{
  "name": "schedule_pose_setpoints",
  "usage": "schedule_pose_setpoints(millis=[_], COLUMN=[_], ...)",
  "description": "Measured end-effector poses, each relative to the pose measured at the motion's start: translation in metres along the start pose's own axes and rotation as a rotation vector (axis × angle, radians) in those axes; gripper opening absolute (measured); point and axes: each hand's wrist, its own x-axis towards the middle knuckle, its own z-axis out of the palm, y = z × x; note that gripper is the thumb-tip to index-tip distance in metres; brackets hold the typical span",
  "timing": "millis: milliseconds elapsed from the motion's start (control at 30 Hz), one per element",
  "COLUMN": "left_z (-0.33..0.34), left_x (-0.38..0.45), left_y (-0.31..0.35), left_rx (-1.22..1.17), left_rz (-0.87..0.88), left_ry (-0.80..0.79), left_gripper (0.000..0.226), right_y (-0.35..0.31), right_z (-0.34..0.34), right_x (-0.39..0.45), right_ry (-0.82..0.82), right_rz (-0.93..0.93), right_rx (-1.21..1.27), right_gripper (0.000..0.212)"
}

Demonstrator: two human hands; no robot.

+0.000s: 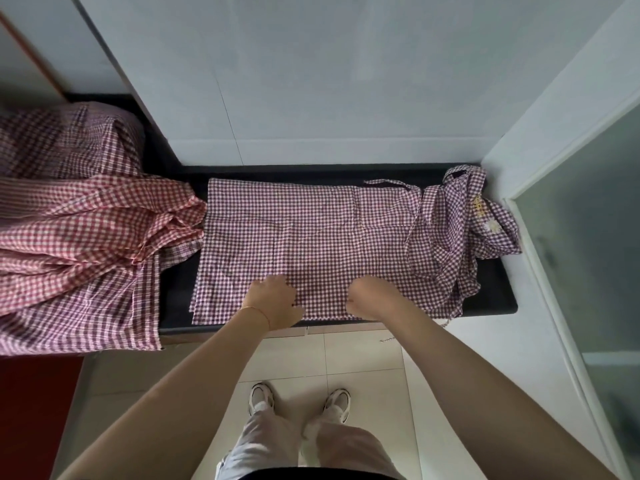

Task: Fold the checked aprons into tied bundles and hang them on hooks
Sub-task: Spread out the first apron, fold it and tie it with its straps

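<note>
A purple checked apron (322, 233) lies spread flat on the black counter (493, 289). Its bib and straps (464, 220) are bunched at the right end, with a small flower patch showing. My left hand (273, 301) and my right hand (369, 297) sit side by side on the cloth close to its near edge. The fingers of both are curled down into the fabric and seem to pinch it. No hooks are visible.
A heap of red and purple checked aprons (79, 230) covers the counter's left part and hangs over its front. White wall panels (311, 81) stand behind, and a frosted glass door (588, 254) is on the right. Tiled floor and my shoes (299, 401) are below.
</note>
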Motion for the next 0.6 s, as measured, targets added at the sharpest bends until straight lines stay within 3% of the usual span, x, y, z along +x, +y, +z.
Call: schedule_pose_setpoints(millis=[100,133,233,300,433,533,600], left_z=[0.008,0.011,0.020,0.023,0.018,0.016,0.020], left_x=[0.002,0.003,0.002,0.001,-0.001,-0.007,-0.009], left_y=[-0.007,-0.011,-0.027,-0.036,-0.043,-0.055,-0.064], left_rx=[-0.140,-0.190,-0.374,-0.380,-0.454,-0.582,-0.637], left_rz=[-0.244,-0.356,-0.579,-0.576,-0.576,-0.758,-0.811], left_ry=[0.218,0.237,0.092,0.100,0.287,0.258,0.201], left_gripper=[0.039,0.047,0.081,0.083,0.061,0.057,0.057], right_y=[-0.003,-0.006,-0.012,-0.009,0.009,0.004,-0.008], right_z=[0.009,0.013,0.022,0.022,0.002,-0.015,-0.014], right_x=[0.006,0.009,0.014,0.019,0.029,0.033,0.034], right_ry=[0.304,0.326,0.175,0.150,0.127,0.133,0.246], right_rz=[0.002,0.013,0.056,0.072,0.141,0.182,0.102], right_rx=[0.023,0.042,0.059,0.051,0.054,-0.043,-0.055], right_gripper=[0.022,0.035,0.080,0.087,0.086,0.073,0.054])
